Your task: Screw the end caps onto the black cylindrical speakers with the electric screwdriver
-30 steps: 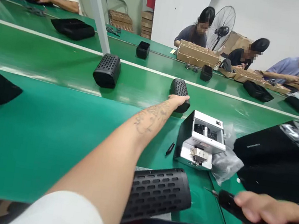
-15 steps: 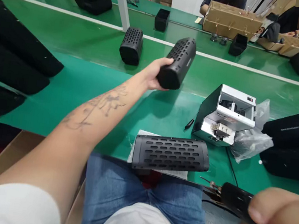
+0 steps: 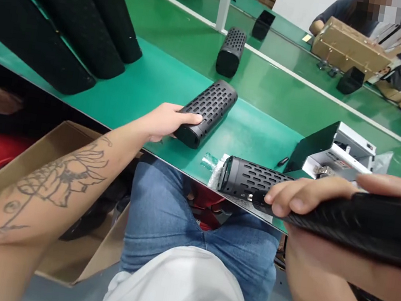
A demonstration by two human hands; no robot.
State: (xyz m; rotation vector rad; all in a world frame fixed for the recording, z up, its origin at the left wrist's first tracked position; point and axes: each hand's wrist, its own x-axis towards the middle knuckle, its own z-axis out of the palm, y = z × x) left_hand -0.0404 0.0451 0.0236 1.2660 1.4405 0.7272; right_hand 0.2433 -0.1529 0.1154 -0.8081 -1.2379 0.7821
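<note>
My left hand (image 3: 165, 122) is closed on one end of a black speaker housing (image 3: 213, 104) with slotted holes. That housing is low over the green table, left of the second one; I cannot tell whether it rests fully. A second slotted speaker housing (image 3: 247, 177) lies on a pale pad at the table's front edge. My right hand (image 3: 314, 197) is wrapped round a black electric screwdriver (image 3: 374, 224) held level. Its tip is at the second housing's near side, and whether it touches is unclear. My right fingers hide that housing's right end.
A screw feeder (image 3: 339, 153) stands at the right, a small black piece (image 3: 283, 161) beside it. Another slotted housing (image 3: 231, 52) is farther back. Long black housings (image 3: 73, 16) stand at the left. Below them is an open carton (image 3: 74, 136). People sit across the line.
My left hand has brought its speaker housing back toward me and lower, from the far side of the table. My right hand has moved the screwdriver up and left to the second housing.
</note>
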